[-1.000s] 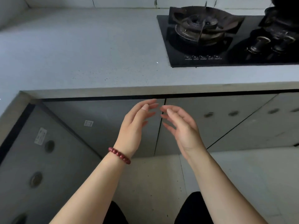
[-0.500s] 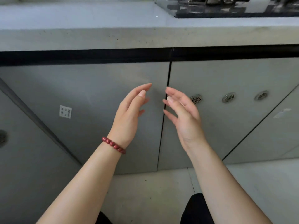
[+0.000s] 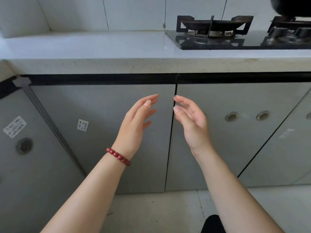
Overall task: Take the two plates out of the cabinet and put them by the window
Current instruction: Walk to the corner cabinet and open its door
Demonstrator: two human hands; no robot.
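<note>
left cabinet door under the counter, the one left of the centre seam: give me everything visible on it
The flat grey matte cabinet door is shut, flush beside its neighbour at the dark vertical seam. No handle shows. A small white sticker with dark print sits on its upper left. A black strip runs above it, under the pale speckled stone counter edge. The left hand hovers in front, open; contact cannot be judged.
</note>
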